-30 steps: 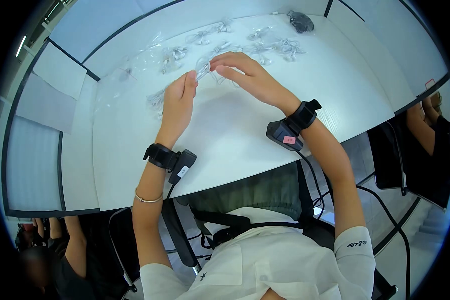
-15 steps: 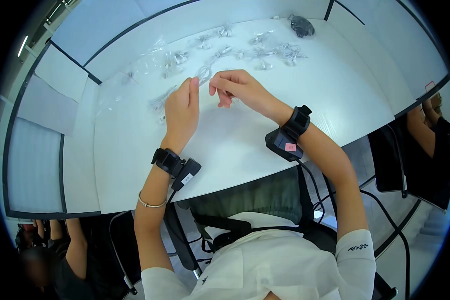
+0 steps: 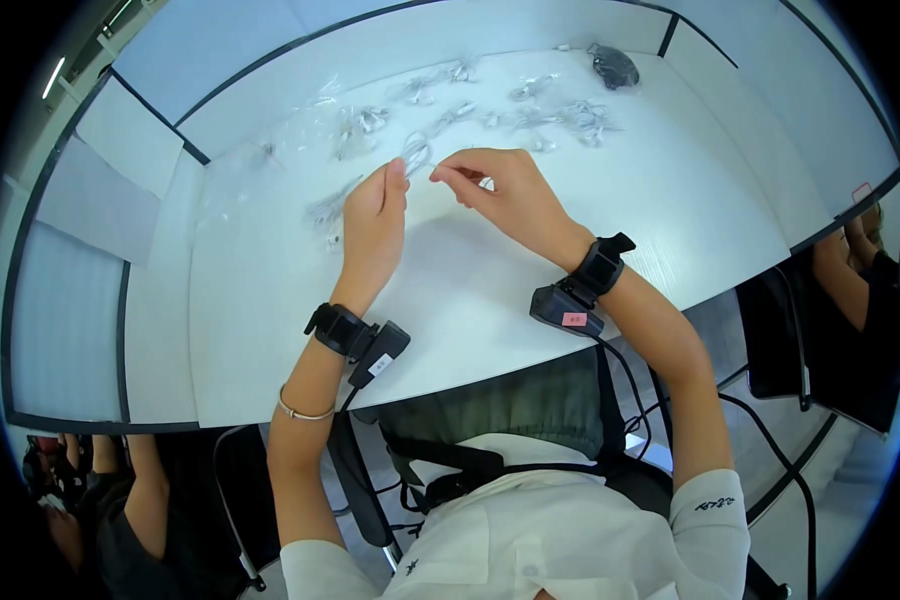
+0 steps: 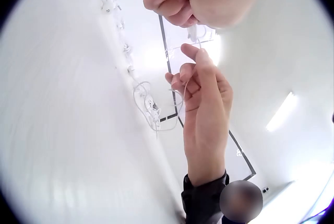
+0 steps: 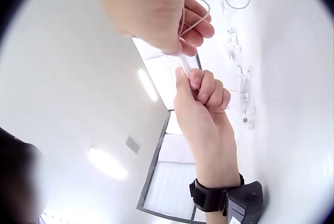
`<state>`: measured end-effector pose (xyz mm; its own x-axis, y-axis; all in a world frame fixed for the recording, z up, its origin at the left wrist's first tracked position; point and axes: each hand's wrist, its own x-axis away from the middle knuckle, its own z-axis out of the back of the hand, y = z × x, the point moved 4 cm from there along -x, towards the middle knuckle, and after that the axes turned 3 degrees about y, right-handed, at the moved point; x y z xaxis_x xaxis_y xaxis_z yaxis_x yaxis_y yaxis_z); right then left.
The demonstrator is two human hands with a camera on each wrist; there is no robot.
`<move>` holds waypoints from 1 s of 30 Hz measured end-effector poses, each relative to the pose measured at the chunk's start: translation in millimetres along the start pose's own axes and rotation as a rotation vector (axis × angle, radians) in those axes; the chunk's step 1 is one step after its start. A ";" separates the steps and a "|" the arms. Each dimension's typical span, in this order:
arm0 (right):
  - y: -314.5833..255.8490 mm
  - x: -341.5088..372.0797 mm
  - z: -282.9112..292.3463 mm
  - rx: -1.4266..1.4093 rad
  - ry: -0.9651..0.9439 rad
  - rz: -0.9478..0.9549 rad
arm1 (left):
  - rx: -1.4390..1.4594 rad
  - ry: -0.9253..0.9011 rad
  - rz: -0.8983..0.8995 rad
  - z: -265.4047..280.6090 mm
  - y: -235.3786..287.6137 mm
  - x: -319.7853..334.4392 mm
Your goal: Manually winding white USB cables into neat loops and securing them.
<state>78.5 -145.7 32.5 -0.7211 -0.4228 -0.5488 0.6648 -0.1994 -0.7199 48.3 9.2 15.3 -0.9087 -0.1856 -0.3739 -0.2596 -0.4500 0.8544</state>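
A thin white cable (image 3: 417,152) runs in loops between the two hands above the white table (image 3: 470,320). My left hand (image 3: 375,225) holds a white end piece of it between thumb and curled fingers; in the right wrist view this slim white piece (image 5: 185,63) sticks up from the fist. Close to it, my right hand (image 3: 520,195) pinches the cable with thumb and forefinger, its other fingers loosely bent. In the left wrist view a slack cable loop (image 4: 136,101) hangs past the right hand's fingers.
Several bundled white cables (image 3: 585,122) lie across the back of the table, and one more bundle (image 3: 330,212) sits left of the left hand. Clear plastic bags (image 3: 260,155) lie at the back left. A dark bundle (image 3: 614,66) rests at the back right, near the low partition (image 3: 530,22).
Both hands have come down toward the body with the cable. The right hand's fingers went from spread, through curled lower, to pinching the cable near the left hand.
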 end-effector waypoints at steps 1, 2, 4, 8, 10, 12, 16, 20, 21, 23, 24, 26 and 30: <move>-1.7 -0.3 1.5 0.059 0.024 0.040 | -0.061 0.008 -0.024 0.7 2.2 0.5; -3.6 -0.7 3.0 0.119 0.050 0.082 | -0.121 0.017 -0.050 1.1 3.8 0.8; -4.8 -1.0 5.0 0.163 0.052 0.097 | -0.165 0.021 -0.055 -0.8 3.1 1.3; -10.2 -1.7 7.3 0.267 0.056 0.099 | -0.267 0.054 -0.121 -1.3 8.7 2.8; 1.4 -1.6 2.8 0.070 0.054 0.000 | -0.323 0.058 -0.164 -0.8 9.9 2.9; 13.6 -2.7 -0.3 -0.209 -0.023 -0.188 | -0.365 0.047 -0.188 -1.1 12.7 3.1; 20.5 0.7 -0.5 -0.578 -0.263 -0.529 | -0.393 0.019 -0.244 -1.6 19.6 5.9; 14.4 0.5 -0.1 -0.582 -0.322 -0.566 | -0.390 0.012 -0.264 -1.2 19.8 5.5; 13.7 0.2 0.4 -0.573 -0.315 -0.560 | -0.388 0.016 -0.258 -0.8 19.7 5.2; 12.6 -0.7 1.1 -0.557 -0.299 -0.549 | -0.385 0.020 -0.246 0.1 19.3 4.7; 12.8 -1.3 1.4 -0.556 -0.291 -0.546 | -0.381 0.025 -0.249 0.2 19.4 4.9; 13.7 -2.0 2.0 -0.555 -0.272 -0.541 | -0.373 0.033 -0.256 -0.1 19.6 5.3; 16.6 -2.6 1.4 -0.499 -0.247 -0.454 | -0.362 0.036 -0.229 -0.1 15.7 4.9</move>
<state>91.7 -149.2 22.6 -0.8012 -0.5931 -0.0791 0.0984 -0.0002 -0.9951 39.8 1.2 26.9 -0.8273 -0.0730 -0.5570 -0.3157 -0.7597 0.5685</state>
